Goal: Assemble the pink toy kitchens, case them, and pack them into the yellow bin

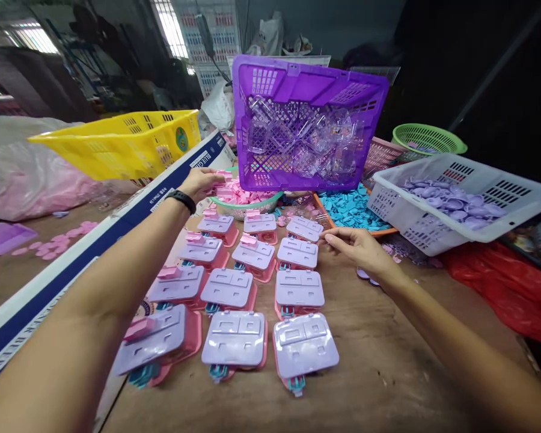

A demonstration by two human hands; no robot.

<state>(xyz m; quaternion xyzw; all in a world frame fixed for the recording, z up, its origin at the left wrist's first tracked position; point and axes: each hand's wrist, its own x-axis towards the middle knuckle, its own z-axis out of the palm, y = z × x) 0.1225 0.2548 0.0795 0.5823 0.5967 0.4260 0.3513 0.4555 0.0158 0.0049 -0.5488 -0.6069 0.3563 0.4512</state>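
My left hand [202,183], with a black band on the wrist, reaches to the left rim of a pale green basket [247,209] full of pink plastic pieces [247,193]. Its fingers are closed on a pink plastic piece [223,174]. My right hand [354,245] hovers with fingers stretched out beside a lilac-lidded box [305,228] in the far right of several rows; nothing shows in it. The boxes have pink bodies and teal parts at the front. Small pink pieces rest on some lids, such as the near left lilac-lidded box [162,340].
A purple crate [311,87] with clear plastic parts stands tilted behind the basket. An orange tray [327,215] of teal pieces and a white basket [415,216] of lilac pieces are on the right. A yellow crate [126,141] and a long carton edge [117,240] lie left.
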